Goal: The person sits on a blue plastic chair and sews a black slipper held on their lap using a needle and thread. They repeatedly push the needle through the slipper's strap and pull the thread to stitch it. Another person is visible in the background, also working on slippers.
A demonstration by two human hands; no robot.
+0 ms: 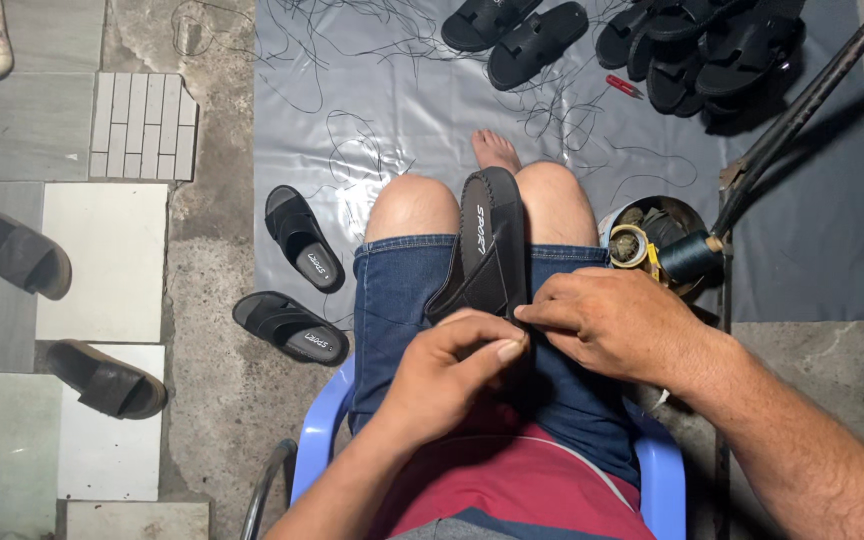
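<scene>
A black, matte, long-oval sandal (492, 245) is held edgewise between the denim-clad knees, its long axis pointing away from the body. Its near end is pinched by the left hand (452, 375) and right hand (612, 320).
</scene>
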